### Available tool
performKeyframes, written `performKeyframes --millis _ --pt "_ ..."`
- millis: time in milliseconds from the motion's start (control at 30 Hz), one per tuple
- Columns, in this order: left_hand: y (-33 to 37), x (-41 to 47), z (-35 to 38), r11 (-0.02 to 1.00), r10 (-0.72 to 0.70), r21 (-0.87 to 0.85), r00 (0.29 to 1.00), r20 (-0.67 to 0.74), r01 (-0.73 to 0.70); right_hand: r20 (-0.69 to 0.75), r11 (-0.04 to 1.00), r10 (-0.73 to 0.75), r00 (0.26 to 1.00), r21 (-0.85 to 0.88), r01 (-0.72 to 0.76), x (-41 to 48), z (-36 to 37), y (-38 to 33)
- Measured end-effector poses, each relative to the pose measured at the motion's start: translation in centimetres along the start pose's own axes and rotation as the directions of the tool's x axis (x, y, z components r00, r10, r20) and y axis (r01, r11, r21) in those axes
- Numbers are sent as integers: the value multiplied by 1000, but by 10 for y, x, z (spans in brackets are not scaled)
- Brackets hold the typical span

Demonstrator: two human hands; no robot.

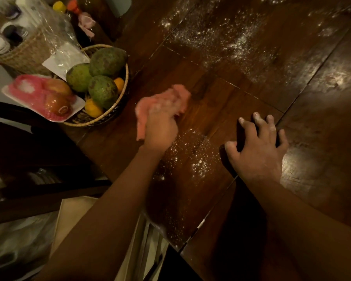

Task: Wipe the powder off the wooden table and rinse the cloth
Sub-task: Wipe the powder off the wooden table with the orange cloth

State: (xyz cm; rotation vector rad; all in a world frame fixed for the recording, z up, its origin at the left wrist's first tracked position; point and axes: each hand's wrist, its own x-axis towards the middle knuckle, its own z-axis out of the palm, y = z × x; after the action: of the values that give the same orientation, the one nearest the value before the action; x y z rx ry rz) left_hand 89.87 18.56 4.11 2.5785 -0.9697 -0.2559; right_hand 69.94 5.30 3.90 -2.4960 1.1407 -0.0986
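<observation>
Tabletop [241,94]: dark, glossy wooden planks, with seams running from the near edge toward the far right. Lighting is dim and warm, and glare patches sit on the right-hand planks.

Powder [211,35] is scattered thickly across the far middle of the tabletop and thins toward the far right corner. A second, smaller scatter lies by the near edge, between the two forearms, with some caught in a seam. The strip between the two scatters shows plain wood.

Right hand [259,151] rests on the tabletop toward the near edge. Its fingers [270,121] are spread, their tips touching the wood and whitened with powder.

Cloth [180,96]: pink and bunched, on the tabletop near the left edge, just beside the basket [101,120] and well apart from the right hand. Left hand [160,128] lies on top of it with its fingers curled over the bunch, holding it against the wood. Both are blurred.

Along the left edge:
- The basket is round and woven and holds green fruits [107,61] and oranges [92,108].
- A white tray [75,108] of apples [58,105] in pink netting under film leans on the basket rim.
- A tall basket [24,55] at the far left corner holds jars [10,30] under clear plastic.
- Bottles [74,9] with orange and yellow caps stand beyond the tall basket.

Off the left edge, dark furniture and a beige bag [75,218] are visible, too dim for detail.
</observation>
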Motion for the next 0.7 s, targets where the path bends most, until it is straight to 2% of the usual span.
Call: performKeyframes --millis 33,67,100,133,167,233,267,333,400,500,633,700 --pt "8 -11 1 988 153 -48 983 102 -149 -4 1000 -1 1000 1 1 0 0 0" --pt "10 -21 -1 956 292 -82 935 202 -281 -9 1000 -2 1000 -1 2 0 0 0" --pt "6 -31 -5 924 382 -112 881 279 -366 -13 1000 -2 1000 -1 2 0 0 0" --pt "-4 -38 -9 910 414 -155 859 302 -384 -12 1000 0 1000 1 0 0 0 -1" --pt "-14 -42 -15 921 379 -204 886 268 -333 -7 1000 2 1000 5 -2 1 0 0" --pt "-40 -49 -25 971 104 -226 986 133 -72 -7 1000 2 1000 9 -1 0 0 1" --pt "-54 -51 -27 981 -47 -186 998 35 52 -13 1000 0 1000 11 0 0 1 1" --pt "-74 -64 -25 975 -220 -50 968 -119 216 -24 1000 -3 1000 20 3 0 1 1" --pt "-73 -91 -16 950 -302 39 940 -157 311 -22 1000 -3 1000 30 4 1 0 1" --pt "-32 -150 -1 934 -332 105 938 -98 342 -20 999 0 1000 32 1 1 0 1" --pt "-2 -205 11 983 -53 178 997 58 42 -34 999 -4 999 33 5 0 2 1" --pt "-20 -184 -3 998 -10 56 999 48 8 -30 1000 -3 1000 31 4 0 1 1"
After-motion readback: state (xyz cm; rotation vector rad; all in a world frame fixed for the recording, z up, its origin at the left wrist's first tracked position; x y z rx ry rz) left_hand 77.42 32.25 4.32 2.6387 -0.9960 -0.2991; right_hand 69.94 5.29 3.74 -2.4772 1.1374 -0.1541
